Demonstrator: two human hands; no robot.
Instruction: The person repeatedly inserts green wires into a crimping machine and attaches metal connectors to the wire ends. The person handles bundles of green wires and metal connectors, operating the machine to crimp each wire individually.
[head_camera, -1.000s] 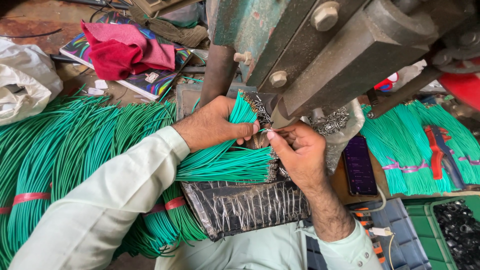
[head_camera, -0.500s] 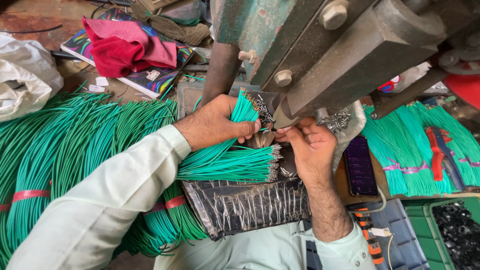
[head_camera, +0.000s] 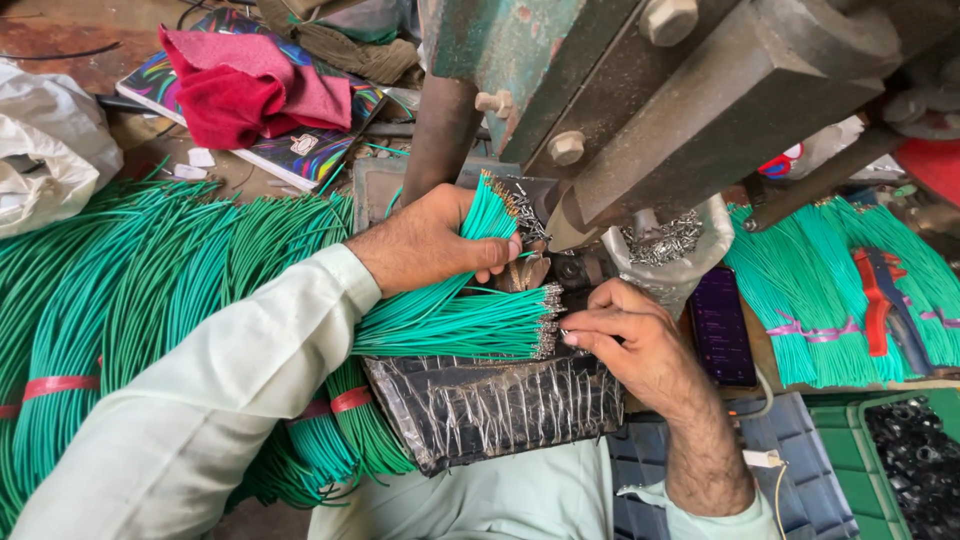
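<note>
My left hand (head_camera: 425, 245) grips a small bunch of green wires (head_camera: 490, 208) and holds their stripped ends up against the die of a heavy metal press (head_camera: 700, 90). Under that hand a second bunch of green wires (head_camera: 450, 325) lies flat on a black foil-wrapped pad (head_camera: 500, 405), its ends fitted with metal terminals (head_camera: 546, 322). My right hand (head_camera: 630, 345) is just right of those terminals, with thumb and fingertips pinched on one wire end of the flat bunch.
Big tied bundles of green wire (head_camera: 130, 290) fill the left. A clear bag of metal terminals (head_camera: 660, 242), a phone (head_camera: 722, 325), more green wires (head_camera: 805, 290) and a red-handled tool (head_camera: 880, 290) lie to the right. A green crate (head_camera: 835, 470) sits at the bottom right, a red cloth (head_camera: 250, 85) behind.
My right hand has dropped from the press die to the terminal ends of the flat bunch. My left hand has stayed by the die with its wires.
</note>
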